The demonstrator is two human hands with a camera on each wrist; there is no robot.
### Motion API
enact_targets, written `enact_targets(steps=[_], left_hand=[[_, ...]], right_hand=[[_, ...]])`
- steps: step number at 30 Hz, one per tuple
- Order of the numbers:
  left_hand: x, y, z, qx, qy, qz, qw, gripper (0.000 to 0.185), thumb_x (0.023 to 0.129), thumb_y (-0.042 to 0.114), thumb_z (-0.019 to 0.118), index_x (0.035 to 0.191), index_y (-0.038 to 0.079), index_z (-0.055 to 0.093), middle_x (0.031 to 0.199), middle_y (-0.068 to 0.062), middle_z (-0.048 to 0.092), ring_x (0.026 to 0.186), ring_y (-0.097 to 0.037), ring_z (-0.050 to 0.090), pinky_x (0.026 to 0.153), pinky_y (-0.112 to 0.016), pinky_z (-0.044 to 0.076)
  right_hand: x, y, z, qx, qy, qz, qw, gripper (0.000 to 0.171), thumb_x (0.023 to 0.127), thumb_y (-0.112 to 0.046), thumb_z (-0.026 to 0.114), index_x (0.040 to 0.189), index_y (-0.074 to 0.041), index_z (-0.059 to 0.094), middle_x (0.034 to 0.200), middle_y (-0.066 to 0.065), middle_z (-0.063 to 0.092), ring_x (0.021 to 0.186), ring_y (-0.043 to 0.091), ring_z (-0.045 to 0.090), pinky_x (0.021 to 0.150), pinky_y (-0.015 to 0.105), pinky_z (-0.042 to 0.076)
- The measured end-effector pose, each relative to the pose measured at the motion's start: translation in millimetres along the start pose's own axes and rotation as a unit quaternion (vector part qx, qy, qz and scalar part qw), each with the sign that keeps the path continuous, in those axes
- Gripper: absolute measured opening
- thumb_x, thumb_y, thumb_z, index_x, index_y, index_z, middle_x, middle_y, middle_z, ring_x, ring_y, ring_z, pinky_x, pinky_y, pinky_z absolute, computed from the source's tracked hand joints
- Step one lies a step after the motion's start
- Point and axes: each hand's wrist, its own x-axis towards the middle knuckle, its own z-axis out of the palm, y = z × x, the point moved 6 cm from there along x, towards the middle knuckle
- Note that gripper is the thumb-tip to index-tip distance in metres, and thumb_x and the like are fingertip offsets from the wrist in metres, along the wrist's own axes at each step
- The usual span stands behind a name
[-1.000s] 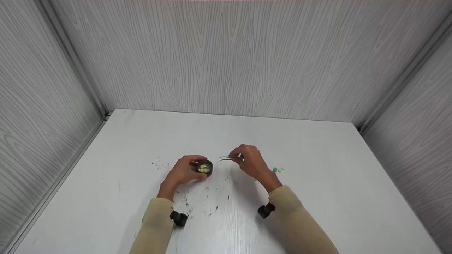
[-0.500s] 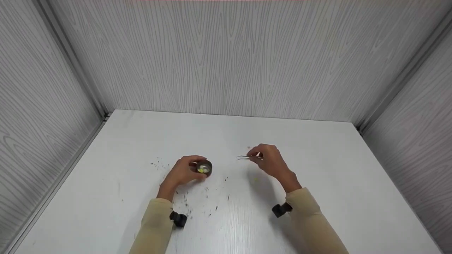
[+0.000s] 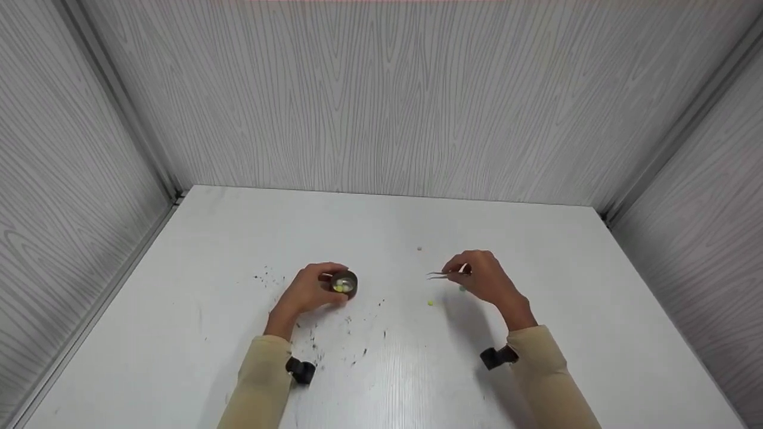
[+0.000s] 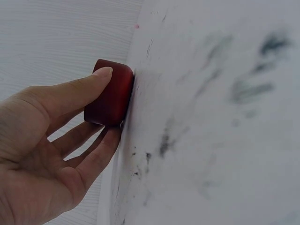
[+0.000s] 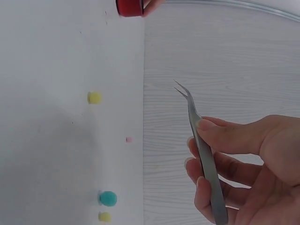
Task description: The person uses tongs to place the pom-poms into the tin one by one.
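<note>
My left hand (image 3: 311,289) grips a small dark red cup (image 4: 115,93) between thumb and fingers, its base against the table. Seen from above, the cup holds several little yellow and whitish balls (image 3: 340,288). Over the table to the right, my right hand (image 3: 481,277) pinches metal tweezers (image 5: 205,159) with bent, slightly parted tips and nothing between them. Beneath and around that hand lie a yellow pompom (image 5: 94,97), a teal pompom (image 5: 108,198), a smaller yellow pompom (image 5: 105,217) and a tiny pink one (image 5: 129,139).
Dark smudges and specks (image 3: 314,342) mark the white table (image 3: 238,226) near the left forearm. Grey wood-grain panels (image 3: 381,95) enclose the table at the back and both sides. Each sleeve carries a black wrist camera (image 3: 301,370).
My right hand has moved to the right with the tweezers, away from the cup. The pink and nearer yellow pompoms show more plainly now. My left hand and the cup stay put.
</note>
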Motion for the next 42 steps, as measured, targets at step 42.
enact_targets(steps=[42], left_hand=[[0.8, -3.7, 1.8, -0.003, -0.007, 0.003, 1.0000, 0.058, 0.084, 0.006, 0.084, 0.139, 0.007, 0.064, 0.140, -0.020, 0.063, 0.128, -0.041, 0.062, 0.108, -0.055, 0.049]], right_hand=[[-9, 20, 20, -0.042, -0.046, 0.016, 0.998, 0.013, 0.088, 0.004, 0.075, 0.089, -0.007, 0.082, 0.087, 0.007, 0.077, 0.079, 0.016, 0.064, 0.073, 0.033, 0.054]])
